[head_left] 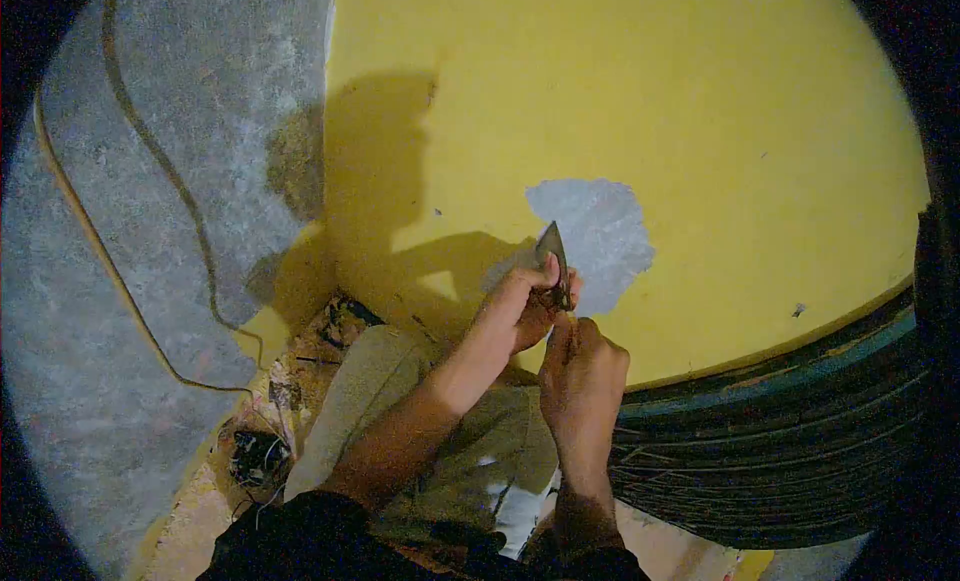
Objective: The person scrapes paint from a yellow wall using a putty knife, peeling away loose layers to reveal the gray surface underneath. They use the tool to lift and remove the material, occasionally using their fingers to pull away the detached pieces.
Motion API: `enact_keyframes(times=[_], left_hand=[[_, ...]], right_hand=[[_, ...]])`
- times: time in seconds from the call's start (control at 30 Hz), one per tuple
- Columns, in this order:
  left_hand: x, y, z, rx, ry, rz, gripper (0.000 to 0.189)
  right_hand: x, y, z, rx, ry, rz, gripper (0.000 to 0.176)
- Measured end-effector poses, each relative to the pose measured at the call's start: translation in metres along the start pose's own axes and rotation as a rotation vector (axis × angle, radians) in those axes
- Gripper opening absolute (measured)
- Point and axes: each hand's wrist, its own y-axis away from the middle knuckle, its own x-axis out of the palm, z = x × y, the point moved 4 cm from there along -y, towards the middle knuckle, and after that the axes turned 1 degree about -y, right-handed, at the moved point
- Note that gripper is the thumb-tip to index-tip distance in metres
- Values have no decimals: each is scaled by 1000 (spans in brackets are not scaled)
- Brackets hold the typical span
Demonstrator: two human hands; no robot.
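Observation:
Near the middle of the head view, my left hand [528, 299] is closed around a small pointed metal blade [552, 249], its thumb on the blade's side and the tip pointing up and away. Just below and to the right, my right hand [585, 366] is closed at the blade's lower end, its fingers pinched together. What those fingers grip is too small and hidden to make out. Beneath the hands lies a yellow surface [740, 161] with an irregular grey patch [605, 236] beside the blade.
A grey floor [100, 441] on the left carries a long cord [165, 161] and a thinner orange-brown cord [95, 236]. Dark ribbed material [760, 461] curves along the lower right. A dark object with wires [258, 456] sits at the lower left, near my legs.

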Motion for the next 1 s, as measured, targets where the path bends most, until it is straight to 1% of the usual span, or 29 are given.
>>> enact_keyframes(times=[0.07,0.1,0.17,0.2,0.27,0.37,0.4,0.47,0.5,0.57,0.6,0.63,0.7,0.73,0.77,0.9,0.93,0.97,1.0], left_hand=[[-8,-9,1,-10,-16,101,32],[2,-2,1,-10,-15,101,32],[22,19,-7,102,8,-134,31],[21,19,-5,99,13,-136,31],[19,15,-1,178,104,-52,26],[24,10,7,195,144,-100,23],[18,3,9,182,155,-113,23],[-4,-15,5,284,176,-67,23],[-7,-20,4,293,145,-46,23],[-16,-15,12,208,171,-70,20],[-5,3,13,219,249,-147,22],[-7,9,11,234,241,-145,22],[3,11,10,111,189,85,24],[36,47,1,164,134,-209,30],[31,43,1,180,140,-199,30],[-31,-21,6,85,28,31,32],[-33,-25,6,56,1,84,33],[-37,-30,7,57,5,85,33],[-42,-33,8,31,12,20,32]], right_hand=[[3,-1,-1,17,36,31,27],[3,-2,0,16,37,32,27],[2,-5,3,-6,123,50,27],[0,-6,4,-4,127,55,27],[-3,-6,5,-65,141,13,27],[-6,-12,-16,-32,148,66,27],[3,-13,-32,-21,157,81,27],[23,-12,-53,-156,41,139,28],[13,-10,-41,-162,23,105,28],[-7,3,-17,51,94,119,29],[-9,3,-15,74,126,182,33],[-9,4,-9,64,114,178,33],[-11,4,-4,135,134,186,37],[-10,2,-3,113,136,183,37],[-7,1,-3,92,138,177,37],[-7,6,7,20,151,123,36],[-4,6,9,15,155,122,36],[0,6,7,48,185,149,34],[4,6,4,84,213,178,31]])
